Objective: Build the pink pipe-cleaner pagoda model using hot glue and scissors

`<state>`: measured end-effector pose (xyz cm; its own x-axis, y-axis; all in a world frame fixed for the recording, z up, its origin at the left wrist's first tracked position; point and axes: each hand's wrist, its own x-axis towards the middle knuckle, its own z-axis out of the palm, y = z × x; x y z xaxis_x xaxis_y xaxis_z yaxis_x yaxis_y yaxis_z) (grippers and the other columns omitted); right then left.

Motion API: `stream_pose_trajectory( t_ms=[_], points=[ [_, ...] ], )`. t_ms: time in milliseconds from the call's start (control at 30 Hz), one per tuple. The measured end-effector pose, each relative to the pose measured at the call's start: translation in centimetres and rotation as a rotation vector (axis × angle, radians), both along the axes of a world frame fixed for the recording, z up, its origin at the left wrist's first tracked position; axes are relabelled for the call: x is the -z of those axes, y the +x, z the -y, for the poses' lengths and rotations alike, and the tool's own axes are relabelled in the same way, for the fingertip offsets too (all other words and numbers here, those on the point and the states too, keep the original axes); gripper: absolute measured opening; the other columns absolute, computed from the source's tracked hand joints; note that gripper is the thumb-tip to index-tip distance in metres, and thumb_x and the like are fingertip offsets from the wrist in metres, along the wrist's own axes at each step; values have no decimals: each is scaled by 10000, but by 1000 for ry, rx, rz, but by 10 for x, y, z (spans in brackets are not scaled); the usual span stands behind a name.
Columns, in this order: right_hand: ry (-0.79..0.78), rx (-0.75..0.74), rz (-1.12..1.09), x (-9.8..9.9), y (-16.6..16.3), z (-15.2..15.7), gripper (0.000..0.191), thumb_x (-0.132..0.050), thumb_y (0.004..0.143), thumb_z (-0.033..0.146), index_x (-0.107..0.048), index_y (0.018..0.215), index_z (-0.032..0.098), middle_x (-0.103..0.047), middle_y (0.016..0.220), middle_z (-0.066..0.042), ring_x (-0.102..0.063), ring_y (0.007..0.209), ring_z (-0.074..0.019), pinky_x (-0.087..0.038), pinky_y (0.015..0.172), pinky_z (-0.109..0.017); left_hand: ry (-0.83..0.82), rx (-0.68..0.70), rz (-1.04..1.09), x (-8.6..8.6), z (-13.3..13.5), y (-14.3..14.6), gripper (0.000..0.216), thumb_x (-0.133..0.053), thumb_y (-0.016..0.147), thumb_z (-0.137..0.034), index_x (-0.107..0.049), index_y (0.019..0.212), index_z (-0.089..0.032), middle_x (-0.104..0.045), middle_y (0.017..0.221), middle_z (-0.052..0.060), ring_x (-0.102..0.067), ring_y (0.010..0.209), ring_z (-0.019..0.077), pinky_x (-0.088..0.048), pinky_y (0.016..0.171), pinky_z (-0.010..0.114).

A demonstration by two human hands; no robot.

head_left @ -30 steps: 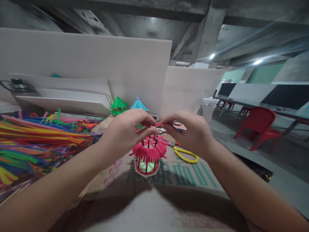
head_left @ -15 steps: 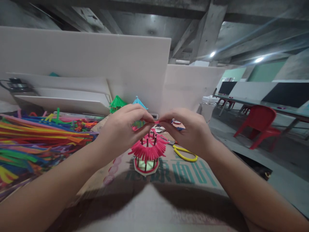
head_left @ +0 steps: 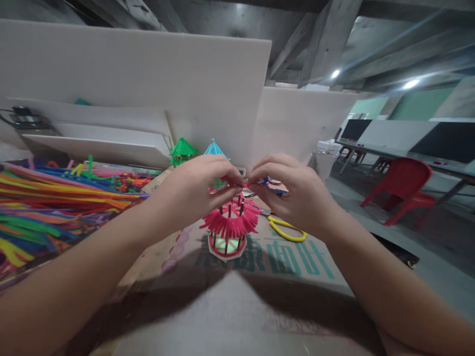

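Note:
A small pink pavilion model with a fringed pink roof and dark posts stands on a brown cardboard sheet. Just above it, my left hand and my right hand meet fingertip to fingertip. Both are pinched on a short pink pipe cleaner piece that barely shows between the fingers. Neither hand touches the model's roof.
A big heap of coloured pipe cleaners fills the left. Yellow-handled scissors lie right of the model. Green and blue pavilion models stand behind, before white boards. A red chair is far right.
Both hands stayed pinched together and rose slightly over the model. The view shifted a little; the pink piece is more hidden between the fingers.

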<state>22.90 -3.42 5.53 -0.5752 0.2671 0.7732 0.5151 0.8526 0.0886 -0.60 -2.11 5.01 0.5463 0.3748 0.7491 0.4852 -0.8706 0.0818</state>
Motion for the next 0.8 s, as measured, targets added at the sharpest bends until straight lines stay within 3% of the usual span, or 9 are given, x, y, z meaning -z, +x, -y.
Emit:
stream_pose_trajectory(
  t_ms=[233,433,800],
  points=[
    [-78,71,93,12,-2,-9,115,-651,990,147,-709,913,209,-753,965,-78,-655,927,-241,-506,837,-384,-301,-42,-264,0,-26,-23,337,-732,935,-489,-733,1206,-288,-715,1256,48,-687,1102,234,-507,927,327],
    [-140,100,155,21,-8,-14,90,-676,966,125,-726,922,186,-741,956,-84,-653,943,-246,-499,823,-361,-407,8,-342,7,-34,-17,344,-722,932,-524,-743,1143,-254,-711,1234,58,-680,1103,231,-501,884,300],
    [-158,125,164,22,-14,-11,135,-647,980,110,-753,909,152,-745,949,-102,-630,930,-241,-455,840,-342,-417,-51,-386,6,-29,-10,367,-668,934,-543,-726,1069,-207,-678,1201,57,-657,1024,213,-469,840,271]
  ],
)
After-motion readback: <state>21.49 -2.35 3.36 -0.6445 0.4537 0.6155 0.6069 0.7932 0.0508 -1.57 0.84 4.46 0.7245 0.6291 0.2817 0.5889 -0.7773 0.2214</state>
